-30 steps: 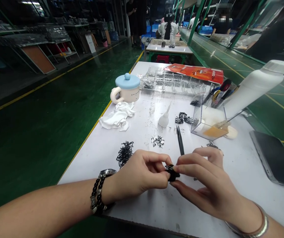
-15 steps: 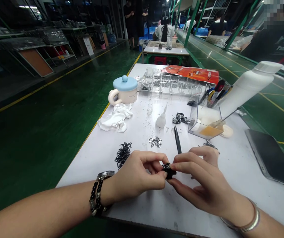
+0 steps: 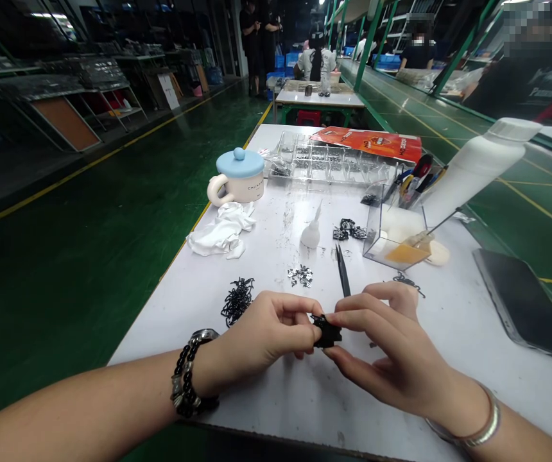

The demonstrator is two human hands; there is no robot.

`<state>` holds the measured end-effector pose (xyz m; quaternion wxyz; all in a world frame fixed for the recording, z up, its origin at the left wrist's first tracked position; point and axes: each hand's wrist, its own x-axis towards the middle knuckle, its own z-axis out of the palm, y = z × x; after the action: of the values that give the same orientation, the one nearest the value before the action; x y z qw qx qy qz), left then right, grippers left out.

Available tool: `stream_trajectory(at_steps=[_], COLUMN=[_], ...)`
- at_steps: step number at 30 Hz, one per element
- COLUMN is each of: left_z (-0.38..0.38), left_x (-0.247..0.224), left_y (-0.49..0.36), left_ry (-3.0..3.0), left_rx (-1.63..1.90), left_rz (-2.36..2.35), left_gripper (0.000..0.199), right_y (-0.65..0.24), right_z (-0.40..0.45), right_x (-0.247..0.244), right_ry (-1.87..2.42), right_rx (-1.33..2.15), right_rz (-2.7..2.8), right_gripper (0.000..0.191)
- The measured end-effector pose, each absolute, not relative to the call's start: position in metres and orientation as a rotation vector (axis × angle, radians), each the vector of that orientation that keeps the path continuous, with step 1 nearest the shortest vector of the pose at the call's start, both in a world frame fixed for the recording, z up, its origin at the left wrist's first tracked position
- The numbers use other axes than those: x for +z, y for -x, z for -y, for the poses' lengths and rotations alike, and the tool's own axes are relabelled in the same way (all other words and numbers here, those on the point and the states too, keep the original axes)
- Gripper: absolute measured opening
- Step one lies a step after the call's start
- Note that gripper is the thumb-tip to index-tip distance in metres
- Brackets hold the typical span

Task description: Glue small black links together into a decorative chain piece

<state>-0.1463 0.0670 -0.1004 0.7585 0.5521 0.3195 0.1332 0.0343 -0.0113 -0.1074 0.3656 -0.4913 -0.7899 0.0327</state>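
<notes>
Between the fingertips of both hands is a small, flat black part [image 3: 328,333] with notched edges; its exact kind does not show. My left hand [image 3: 271,327] pinches its left side with thumb and forefinger. On its right, my right hand [image 3: 391,340] grips the top and bottom edges with fingers and thumb. Just beyond the hands lie black tweezers [image 3: 343,273], pointing away. A heap of thin black bent pieces [image 3: 237,300] sits beside my left hand, and small silvery metal pieces [image 3: 301,276] lie in front. Several black parts [image 3: 349,230] are grouped farther back.
A white squeeze bottle [image 3: 310,234] stands mid-table. To the left are a lidded mug [image 3: 242,186] and a crumpled white cloth [image 3: 223,231]. On the right are a clear box [image 3: 377,247], a tall white bottle [image 3: 483,167] and a phone [image 3: 526,301]. A compartment tray [image 3: 314,179] sits at the back.
The black part has turned between my fingers, so its flat, broad face now shows. My hands stay in nearly the same place; the view has shifted slightly.
</notes>
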Motion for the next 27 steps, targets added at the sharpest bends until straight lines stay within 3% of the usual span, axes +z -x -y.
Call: stream_trajectory(at_steps=[27], left_z=[-0.067], left_x=[-0.109], left_y=[0.146], left_ry=[-1.276], left_rx=[0.323], left_rz=[-0.777], left_gripper=[0.017], right_y=[-0.036], right_z=[0.002], right_x=[-0.106], right_ry=[1.138], right_rx=[0.028], right_rz=[2.069], right_gripper=[0.022])
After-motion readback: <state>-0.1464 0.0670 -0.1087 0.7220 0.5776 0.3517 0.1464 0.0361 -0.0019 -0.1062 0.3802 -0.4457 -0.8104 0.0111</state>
